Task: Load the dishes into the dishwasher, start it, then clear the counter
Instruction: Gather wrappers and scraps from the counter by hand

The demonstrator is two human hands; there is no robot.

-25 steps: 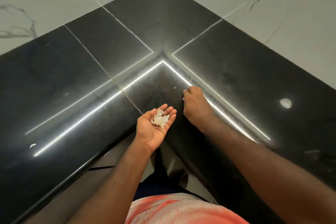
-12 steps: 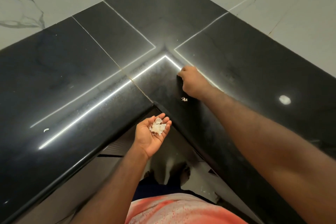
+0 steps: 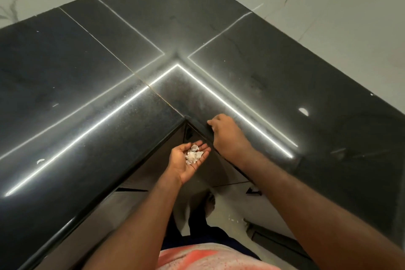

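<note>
A glossy black L-shaped counter fills the view. My left hand is cupped palm up just below the counter's inner corner edge, holding a small pile of pale scraps. My right hand rests on the counter at the inner corner edge, fingers curled down against the surface right above the left palm. Whether it holds anything, I cannot tell.
A small white scrap lies on the counter at the left. A round white spot shows on the right part. White marble walls border the counter's far sides. Below the edge are cabinet fronts and my feet on the floor.
My right hand has swept from further in on the counter back to the inner corner edge. The crumbs seen on the surface half a second ago are gone. My left hand stays cupped below.
</note>
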